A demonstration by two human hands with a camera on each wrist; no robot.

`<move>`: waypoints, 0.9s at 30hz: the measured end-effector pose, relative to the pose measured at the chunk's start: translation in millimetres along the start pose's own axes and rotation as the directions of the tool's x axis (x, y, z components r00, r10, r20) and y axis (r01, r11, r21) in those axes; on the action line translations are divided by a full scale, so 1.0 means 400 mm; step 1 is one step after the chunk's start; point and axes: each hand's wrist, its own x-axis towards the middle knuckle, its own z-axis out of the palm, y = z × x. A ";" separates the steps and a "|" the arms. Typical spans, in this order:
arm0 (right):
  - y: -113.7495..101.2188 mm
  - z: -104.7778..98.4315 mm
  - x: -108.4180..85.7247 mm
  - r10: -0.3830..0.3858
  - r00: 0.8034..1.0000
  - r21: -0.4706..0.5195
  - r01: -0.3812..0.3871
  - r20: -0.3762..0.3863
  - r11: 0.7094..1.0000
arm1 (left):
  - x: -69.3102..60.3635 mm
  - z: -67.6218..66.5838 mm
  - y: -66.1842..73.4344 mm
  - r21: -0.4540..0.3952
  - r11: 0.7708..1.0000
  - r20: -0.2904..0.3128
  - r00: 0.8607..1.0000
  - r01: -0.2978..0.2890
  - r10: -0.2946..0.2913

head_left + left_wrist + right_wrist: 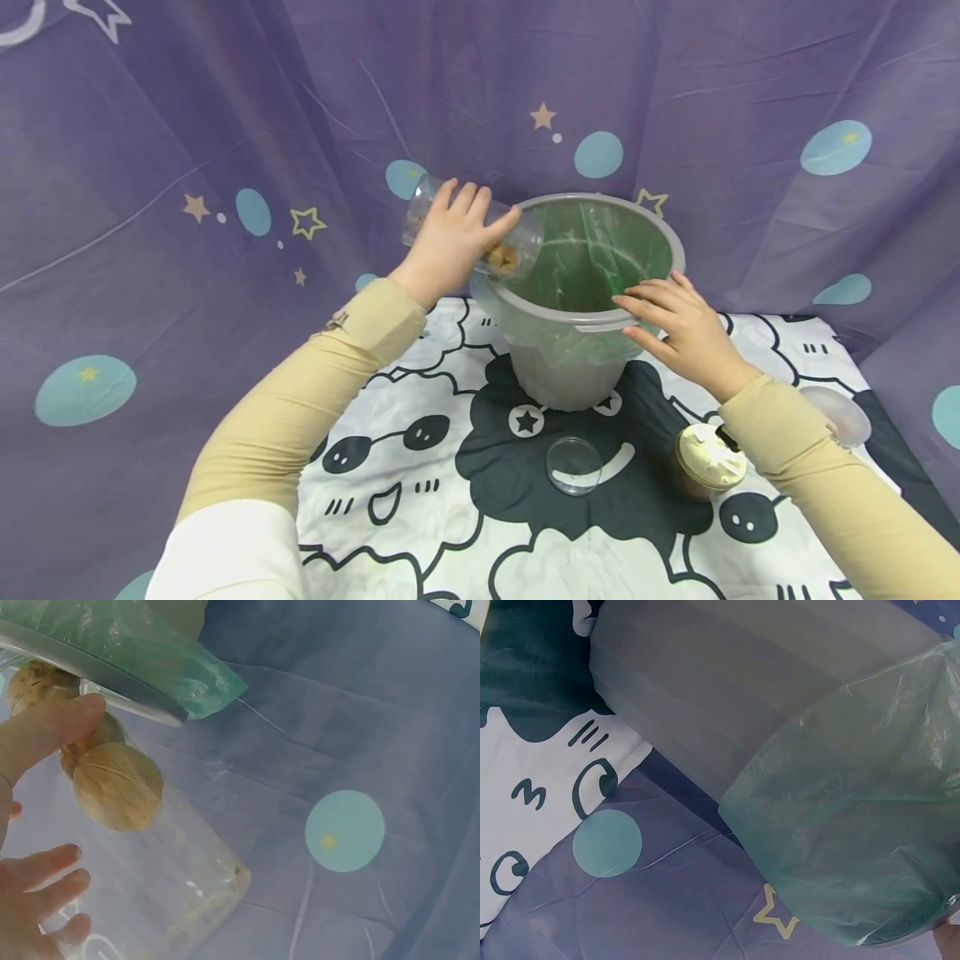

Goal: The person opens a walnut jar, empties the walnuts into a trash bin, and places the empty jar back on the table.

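Observation:
My left hand grips a clear jar tipped over the left rim of a grey bin. Round brown walnut-like pieces lie near the jar's mouth, and the left wrist view shows the thumb across them. A green translucent bag lines the bin and folds over its rim. On the bin's right front rim rests my right hand, its fingers extended; only a bit of it shows in the right wrist view, beside the bag.
A clear round lid lies on the patterned cloth in front of the bin. A jar with a pale yellow top stands near my right forearm, and a translucent round object lies beyond it. Purple curtain hangs behind.

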 end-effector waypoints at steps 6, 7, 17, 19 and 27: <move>0.002 0.003 -0.003 -0.003 1.000 0.005 0.003 -0.014 1.000 | 0.015 -0.001 0.010 0.063 0.997 0.028 0.999 -0.044 0.043; 0.002 0.004 -0.003 -0.003 1.000 0.005 0.003 -0.017 1.000 | 0.017 -0.002 0.011 0.071 0.996 0.033 0.998 -0.056 0.054; 0.003 0.006 -0.002 -0.009 1.000 0.001 0.009 -0.026 1.000 | 0.017 0.005 0.013 0.053 0.993 0.016 0.995 -0.101 0.100; 0.002 0.005 -0.001 -0.009 1.000 0.001 0.009 -0.027 1.000 | 0.016 0.008 0.012 0.037 0.995 0.012 0.996 -0.094 0.094; -0.001 0.004 -0.001 -0.008 0.999 0.003 0.008 -0.033 1.000 | 0.011 0.012 0.009 0.006 0.997 -0.024 0.997 -0.079 0.079</move>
